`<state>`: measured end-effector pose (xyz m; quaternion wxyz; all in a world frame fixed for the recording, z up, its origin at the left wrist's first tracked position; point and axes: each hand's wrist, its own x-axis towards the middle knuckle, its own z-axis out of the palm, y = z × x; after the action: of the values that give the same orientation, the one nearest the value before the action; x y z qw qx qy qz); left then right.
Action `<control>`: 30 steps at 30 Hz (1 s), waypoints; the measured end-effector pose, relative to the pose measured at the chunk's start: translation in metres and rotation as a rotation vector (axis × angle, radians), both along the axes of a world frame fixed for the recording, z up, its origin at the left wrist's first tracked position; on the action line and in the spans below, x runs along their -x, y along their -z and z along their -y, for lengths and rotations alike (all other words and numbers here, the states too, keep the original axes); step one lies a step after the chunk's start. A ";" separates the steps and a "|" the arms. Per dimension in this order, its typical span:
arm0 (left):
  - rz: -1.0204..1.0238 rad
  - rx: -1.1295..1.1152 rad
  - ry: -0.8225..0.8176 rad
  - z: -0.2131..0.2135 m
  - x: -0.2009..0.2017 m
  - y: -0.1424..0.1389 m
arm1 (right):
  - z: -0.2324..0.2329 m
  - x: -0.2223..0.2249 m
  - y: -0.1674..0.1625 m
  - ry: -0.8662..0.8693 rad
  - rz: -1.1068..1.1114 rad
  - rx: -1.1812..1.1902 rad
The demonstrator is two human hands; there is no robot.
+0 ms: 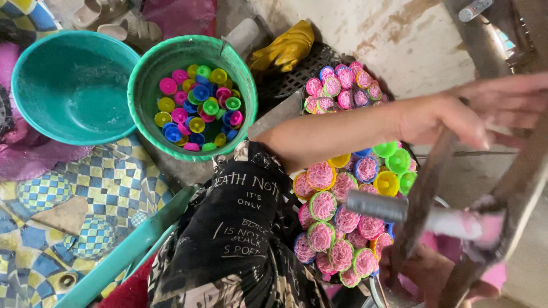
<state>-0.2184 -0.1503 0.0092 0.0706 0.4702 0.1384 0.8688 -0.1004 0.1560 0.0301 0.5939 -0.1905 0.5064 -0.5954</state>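
Left hand [456, 117] grips lever [425, 194]; two green tubs [142, 85], one yellow glove [285, 48].

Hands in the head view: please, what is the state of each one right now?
Left hand: fingers curled on a dark lever, blurred; seems closed on it.
Right hand: low under the metal press, mostly hidden; its state cannot be told.

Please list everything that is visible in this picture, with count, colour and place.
Empty round plastic basin: one, teal, top left.
Green plastic bucket: one, top centre, holding loose caps.
Small plastic caps: many, mixed colours, inside bucket.
Caps filled with pink fibre: many, centre right pile.
Yellow rubber glove: one, top centre.
Checkered cloth: blue-yellow, lower left.
Grey metal cylinder: one, right.
Left hand: on wooden lever.
Right hand: lower right, partly hidden.
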 end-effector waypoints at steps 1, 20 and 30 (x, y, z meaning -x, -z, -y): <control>-0.016 -0.019 0.017 0.013 0.003 0.002 | -0.001 0.004 0.004 -0.009 0.005 -0.007; 0.240 -0.145 -0.080 0.077 0.028 0.088 | 0.045 0.021 0.021 0.064 -0.154 -0.177; 0.256 -0.118 -0.100 0.089 0.048 0.075 | 0.051 0.031 0.027 0.254 -0.282 -0.153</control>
<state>-0.2661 -0.2391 -0.0661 0.0166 0.3514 0.1000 0.9307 -0.1313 0.1051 0.0027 0.4501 -0.1608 0.6481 -0.5929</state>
